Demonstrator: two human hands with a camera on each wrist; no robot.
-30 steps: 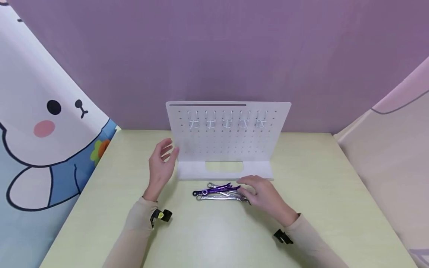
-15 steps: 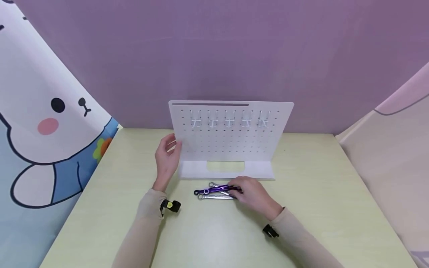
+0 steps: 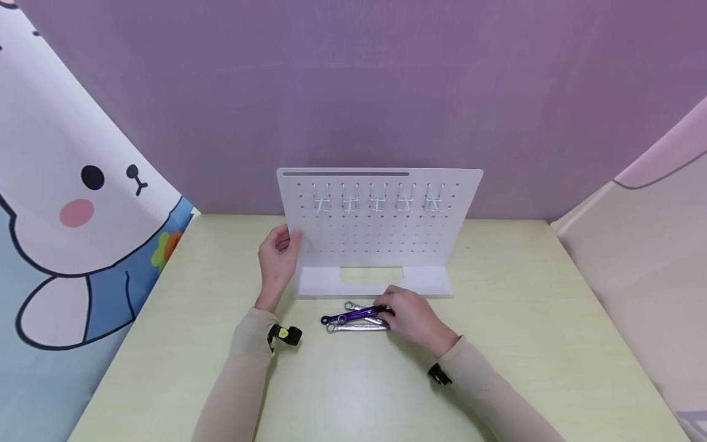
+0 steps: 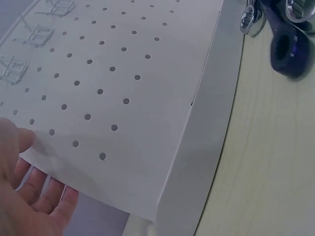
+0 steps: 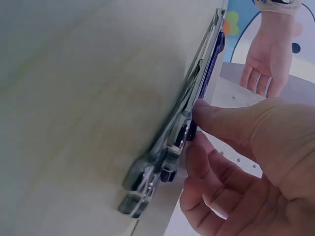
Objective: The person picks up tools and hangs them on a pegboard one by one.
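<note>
Head only: all five pegboard hooks (image 3: 377, 204)

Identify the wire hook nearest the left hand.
The leftmost wire hook on the white pegboard; the other four hooks sit farther right, away from the left hand.

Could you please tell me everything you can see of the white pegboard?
The white pegboard stands upright on the table, with rows of small round holes, a long slot near the top, five wire hooks and a flat base with a cutout. Metal or plastic, I cannot tell. The left hand grips it at the left.
</note>
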